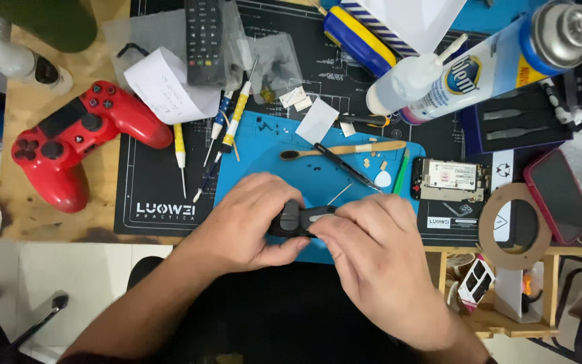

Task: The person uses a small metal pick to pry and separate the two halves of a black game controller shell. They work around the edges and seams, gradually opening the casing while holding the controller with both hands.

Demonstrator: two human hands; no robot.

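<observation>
Black handheld device (299, 220), held over the near edge of the blue mat (264, 145), is clasped by the left hand (250, 222) while right hand (372, 259) fingertips pinch its end; apparently mid-disassembly, next needing a careful prying pull

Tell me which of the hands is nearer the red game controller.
Left. The left hand grips the small black device, right of the red game controller; the right hand is farther right.

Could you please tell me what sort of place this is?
Probably a home electronics repair bench: a blue silicone work mat, thin precision screwdrivers, and a bare circuit board lie by a red game controller.
</observation>
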